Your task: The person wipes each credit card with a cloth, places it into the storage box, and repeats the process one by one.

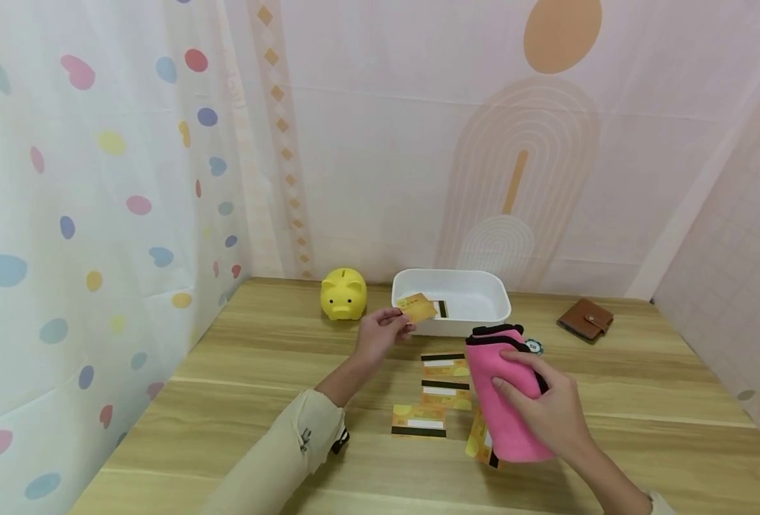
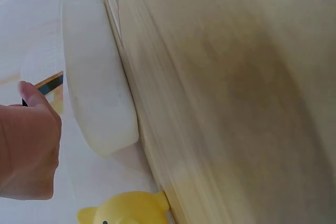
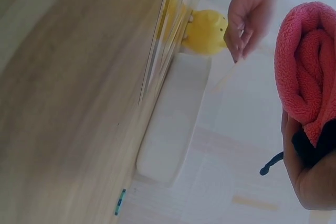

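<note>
My left hand [image 1: 375,336] pinches an orange-yellow card [image 1: 418,307] by one edge, over the front left of a white rectangular bin [image 1: 457,327]. Inside that bin lies another card [image 1: 443,309], partly hidden, its dark stripe showing. In my right hand [image 1: 550,408] is a folded pink fleece cloth [image 1: 499,400] with black edging, gripped with the thumb on the near face. The right wrist view shows the rolled folds of the cloth [image 3: 304,66] and a black cord [image 3: 271,162] hanging from it. Below the cloth, a card [image 1: 479,436] is partly covered from view.
Several striped orange cards [image 1: 419,422] lie on the wooden table [image 1: 277,400] between my hands. A yellow piggy bank [image 1: 343,295] stands left of the bin, a brown wallet [image 1: 585,320] lies at the back right, and a round chip [image 1: 534,346] sits behind the cloth.
</note>
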Tool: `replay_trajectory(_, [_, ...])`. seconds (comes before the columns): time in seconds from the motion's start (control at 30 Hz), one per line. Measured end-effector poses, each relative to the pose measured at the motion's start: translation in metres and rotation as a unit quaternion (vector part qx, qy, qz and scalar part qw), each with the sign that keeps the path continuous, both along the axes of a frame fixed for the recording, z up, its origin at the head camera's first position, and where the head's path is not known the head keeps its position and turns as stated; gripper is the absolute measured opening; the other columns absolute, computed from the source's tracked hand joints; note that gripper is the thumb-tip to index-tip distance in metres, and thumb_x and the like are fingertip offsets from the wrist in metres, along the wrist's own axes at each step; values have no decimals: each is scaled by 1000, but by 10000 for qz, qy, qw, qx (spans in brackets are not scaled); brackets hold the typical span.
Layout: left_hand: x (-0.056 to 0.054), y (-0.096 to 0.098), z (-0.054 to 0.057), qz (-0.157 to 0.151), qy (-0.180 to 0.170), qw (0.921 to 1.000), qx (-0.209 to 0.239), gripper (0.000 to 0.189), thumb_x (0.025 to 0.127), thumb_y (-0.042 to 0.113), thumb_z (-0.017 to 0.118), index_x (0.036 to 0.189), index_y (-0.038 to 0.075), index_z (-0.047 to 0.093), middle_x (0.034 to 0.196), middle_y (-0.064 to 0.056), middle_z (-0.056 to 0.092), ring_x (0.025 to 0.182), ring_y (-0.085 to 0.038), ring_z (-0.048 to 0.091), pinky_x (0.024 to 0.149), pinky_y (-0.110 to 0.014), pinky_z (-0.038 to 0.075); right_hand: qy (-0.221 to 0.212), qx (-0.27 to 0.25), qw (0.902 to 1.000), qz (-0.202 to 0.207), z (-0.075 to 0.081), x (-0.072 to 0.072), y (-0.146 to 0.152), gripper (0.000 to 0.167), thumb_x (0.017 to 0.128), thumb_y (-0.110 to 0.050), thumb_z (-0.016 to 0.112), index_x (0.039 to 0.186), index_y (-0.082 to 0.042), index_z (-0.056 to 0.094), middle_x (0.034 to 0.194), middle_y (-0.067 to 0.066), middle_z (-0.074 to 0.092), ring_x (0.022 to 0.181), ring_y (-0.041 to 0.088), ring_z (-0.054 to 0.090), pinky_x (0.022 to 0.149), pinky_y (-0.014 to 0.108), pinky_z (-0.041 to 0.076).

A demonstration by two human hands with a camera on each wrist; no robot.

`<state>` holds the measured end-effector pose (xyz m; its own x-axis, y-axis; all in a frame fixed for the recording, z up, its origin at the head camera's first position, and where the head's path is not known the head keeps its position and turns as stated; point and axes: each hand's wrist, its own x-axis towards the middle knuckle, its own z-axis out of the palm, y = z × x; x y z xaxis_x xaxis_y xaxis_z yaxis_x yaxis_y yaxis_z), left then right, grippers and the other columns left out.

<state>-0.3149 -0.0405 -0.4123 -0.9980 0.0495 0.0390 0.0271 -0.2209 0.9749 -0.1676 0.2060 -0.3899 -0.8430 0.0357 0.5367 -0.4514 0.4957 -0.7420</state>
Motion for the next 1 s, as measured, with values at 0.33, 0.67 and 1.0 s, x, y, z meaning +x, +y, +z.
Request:
replay_trajectory(0.33, [-6, 0, -2, 250, -126, 9995, 157, 18, 95, -5, 61, 110, -15, 59, 98, -22, 70, 78, -15, 71, 79, -32, 59, -141, -49, 9999, 46, -3, -1, 1, 37, 81, -8, 82, 115, -16, 70, 91, 11, 73, 55, 11, 63, 44, 28, 52])
replay_trajectory(0.67, [-1, -11, -10, 145, -250, 9987, -431, 18, 96, -1, 62, 111, -10, 61, 104, -22, 69, 84, -20, 71, 86, -41, 58, -137, -92, 9998, 100, -1, 1, 0, 39, 81, -8, 82, 117, -15, 69, 96, 12, 72, 58, 8, 62, 45, 27, 52])
replay_trajectory(1.0, [23, -23, -11, -881, 159, 9764, -1964, 24, 95, 8, 65, 118, -2, 63, 110, -18, 67, 86, -17, 68, 66, -32, 57, -66, -36, 9999, 107, -2, -2, 0, 41, 80, -6, 82, 117, -14, 69, 97, 12, 73, 59, 8, 62, 46, 27, 53])
